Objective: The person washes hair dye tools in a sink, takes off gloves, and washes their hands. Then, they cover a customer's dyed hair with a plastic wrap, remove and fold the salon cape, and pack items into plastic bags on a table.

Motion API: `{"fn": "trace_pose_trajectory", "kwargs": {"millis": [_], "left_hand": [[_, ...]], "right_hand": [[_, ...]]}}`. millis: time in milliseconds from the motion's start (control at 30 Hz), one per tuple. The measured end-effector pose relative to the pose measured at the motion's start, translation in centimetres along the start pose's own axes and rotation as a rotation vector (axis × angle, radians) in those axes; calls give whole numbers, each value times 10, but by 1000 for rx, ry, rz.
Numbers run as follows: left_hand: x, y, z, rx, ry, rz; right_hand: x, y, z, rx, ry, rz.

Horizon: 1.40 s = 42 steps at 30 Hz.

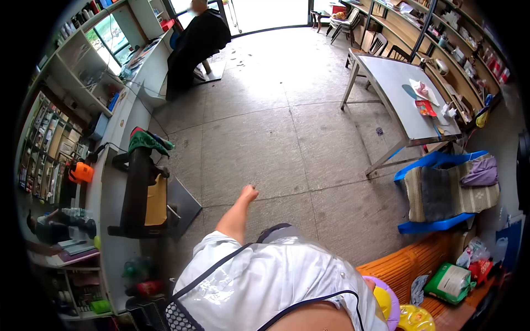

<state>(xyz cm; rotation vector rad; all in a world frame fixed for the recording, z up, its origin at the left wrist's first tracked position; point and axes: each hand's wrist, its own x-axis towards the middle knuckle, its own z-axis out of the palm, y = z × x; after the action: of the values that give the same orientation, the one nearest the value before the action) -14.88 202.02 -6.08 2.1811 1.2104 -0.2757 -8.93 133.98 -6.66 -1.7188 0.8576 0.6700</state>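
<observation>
My left hand (pixel 249 193) hangs in front of my body over the grey concrete floor (pixel 265 132), its fingers curled together; whether something small is in them I cannot make out. Of my right hand (pixel 369 283) only a small part shows at the right edge of my white top (pixel 276 281), beside a purple and yellow ring-shaped thing (pixel 389 298). Its fingers are hidden. A black salon chair (pixel 138 193) with a green and red cloth (pixel 148 142) on its back stands to the left.
A person under a black cape (pixel 199 44) sits at the far left by the long counter (pixel 118 124). At the right are a metal-legged table (pixel 392 77), a blue chair with a striped cushion (pixel 441 193), an orange slatted bench (pixel 408 262) and a green bag (pixel 448 282).
</observation>
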Motion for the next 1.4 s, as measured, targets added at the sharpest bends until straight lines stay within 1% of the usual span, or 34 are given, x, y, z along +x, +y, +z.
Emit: {"fn": "trace_pose_trajectory", "kwargs": {"millis": [67,100,133,167,233,333,367,433,500,567,633,700,767,833,900,933,967,1000,1033,1067,1100,1133,1167,1200,1233,1267,1300,1367,1400], "left_hand": [[9,-4,12,4,-90,-97],[15,-10,19,48,-119,-142],[21,-14,26,93,-150,-189],[22,-8,28,99,-153,-188],[23,2,30,141,-168,-289],[42,44,35,131,-137,-309],[60,62,40,121,-134,-308],[89,89,53,173,-218,-250],[94,146,43,40,-192,-177],[123,184,53,80,-184,-41],[133,228,52,23,-156,-9],[142,268,54,14,-150,69],[150,296,56,-10,-135,94],[147,316,59,-47,-110,113],[133,330,59,-31,-90,110],[133,324,67,-25,-92,110],[139,307,84,-6,-89,84],[136,301,89,19,-93,64],[135,290,93,75,-187,-21],[148,269,111,183,-270,-95],[139,266,112,175,-251,-186],[170,222,139,79,-279,-362],[131,271,114,189,-269,-270],[151,249,139,78,-282,-343],[138,280,128,4,-314,-312],[124,314,115,-71,-349,-285],[130,329,130,-83,-328,-257],[141,372,145,-22,-405,-175],[144,394,152,4,-421,-124]], "right_hand": [[15,-29,0,-18,-8,-22],[22,-40,2,-25,-13,-24],[26,-50,5,-49,-4,-69],[31,-58,7,-46,-2,-62],[40,-72,12,-96,-30,-126],[154,11,-13,58,-149,-67],[151,-11,-11,15,-133,-63],[139,-60,0,-55,-89,-30],[130,-110,8,-71,-66,-28],[129,-151,11,-81,-56,-41],[136,-177,10,-89,-53,-57],[149,-197,7,-90,-61,-72],[163,-210,2,-114,-75,-88],[192,-210,-11,-141,-114,-114],[268,-165,-41,-178,-204,-181],[313,-134,-59,-201,-272,-245],[274,-181,-56,-182,-183,-231],[181,-271,-30,-162,-93,-218],[192,-272,-37,-5,-104,-198],[202,-275,-42,152,-112,-178],[211,-272,-51,201,-157,-176],[196,-289,-47,170,0,-136],[197,-286,-52,153,56,-132],[197,-281,-60,148,67,-123],[198,-269,-69,176,79,-135],[196,-257,-75,116,134,-113],[195,-245,-84,55,177,-84],[196,-208,-100,-3,256,14],[192,-189,-108,44,294,52]]}}
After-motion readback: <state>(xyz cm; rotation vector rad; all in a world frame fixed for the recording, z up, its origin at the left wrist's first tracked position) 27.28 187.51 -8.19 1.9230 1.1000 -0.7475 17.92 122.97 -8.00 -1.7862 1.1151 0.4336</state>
